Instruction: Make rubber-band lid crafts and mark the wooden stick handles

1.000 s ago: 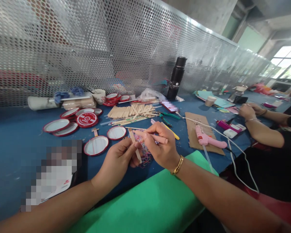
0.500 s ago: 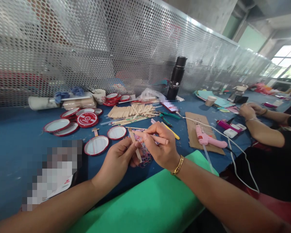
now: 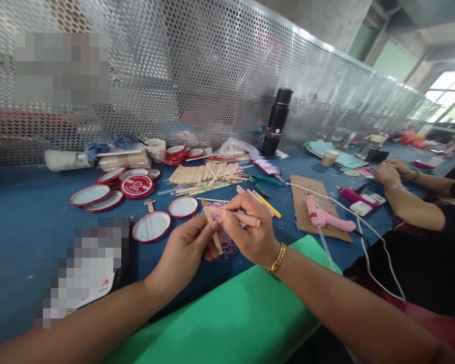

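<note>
Between its thumb and fingers, my left hand [image 3: 191,240] pinches a flat wooden stick [image 3: 214,233], which stands tilted. My right hand [image 3: 250,227] is closed round a pale pink pen [image 3: 242,217], its tip against the upper part of the stick. Beneath both hands lies a tangle of multicoloured thread [image 3: 229,247]. Just left of them are a round red-rimmed lid [image 3: 183,207] and another lid [image 3: 150,226] with a stick at its top. Behind the hands is a pile of wooden sticks [image 3: 205,173].
More red-rimmed lids [image 3: 89,194] lie at the left. Green-handled pliers [image 3: 265,181], a black bottle [image 3: 276,121] and a pink glue gun [image 3: 326,217] on cardboard [image 3: 299,202] stand or lie farther right. Green cloth [image 3: 227,318] lies in front; a person's hands [image 3: 392,172] are at right.
The pen in my right hand has moved slightly left and up along the stick. My left hand keeps its hold on the stick.
</note>
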The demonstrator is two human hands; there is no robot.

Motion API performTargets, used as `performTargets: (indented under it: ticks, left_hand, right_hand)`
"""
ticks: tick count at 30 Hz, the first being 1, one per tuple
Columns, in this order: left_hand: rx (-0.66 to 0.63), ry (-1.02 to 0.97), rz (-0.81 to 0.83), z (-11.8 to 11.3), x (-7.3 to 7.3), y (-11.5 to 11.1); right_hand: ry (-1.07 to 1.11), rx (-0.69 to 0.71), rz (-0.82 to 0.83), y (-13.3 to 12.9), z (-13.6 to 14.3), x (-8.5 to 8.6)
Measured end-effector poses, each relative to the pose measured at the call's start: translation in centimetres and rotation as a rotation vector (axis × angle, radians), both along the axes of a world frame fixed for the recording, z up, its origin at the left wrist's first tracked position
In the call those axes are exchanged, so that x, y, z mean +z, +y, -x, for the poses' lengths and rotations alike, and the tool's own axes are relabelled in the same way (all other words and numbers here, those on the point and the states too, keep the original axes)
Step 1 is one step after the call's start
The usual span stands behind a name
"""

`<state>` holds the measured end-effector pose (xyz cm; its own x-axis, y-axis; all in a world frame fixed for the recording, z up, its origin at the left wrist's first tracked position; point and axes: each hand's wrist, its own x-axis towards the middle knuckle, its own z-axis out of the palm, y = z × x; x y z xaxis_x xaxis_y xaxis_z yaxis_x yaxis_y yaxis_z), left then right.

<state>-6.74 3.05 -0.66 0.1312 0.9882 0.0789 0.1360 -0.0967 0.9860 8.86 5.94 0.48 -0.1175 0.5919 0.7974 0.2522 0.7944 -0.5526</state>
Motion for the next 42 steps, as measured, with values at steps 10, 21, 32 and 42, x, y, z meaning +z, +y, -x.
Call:
performTargets:
  ticks: [10, 21, 32, 42]
  left_hand:
    - [0.002, -0.009, 0.009, 0.07, 0.00, -0.03]
    - [0.015, -0.017, 0.008, -0.01, 0.16, -0.10]
    - [0.014, -0.005, 0.007, 0.03, 0.10, -0.03]
    - [0.013, 0.004, -0.002, 0.06, 0.20, -0.09]
  right_hand:
    - [0.019, -0.001, 0.012, -0.06, -0.07, 0.01]
    - [0.000, -0.010, 0.019, 0.01, -0.08, 0.06]
    - [0.003, -0.002, 0.001, 0.10, -0.08, 0.02]
    - [0.010, -0.005, 0.009, 0.09, -0.08, 0.04]
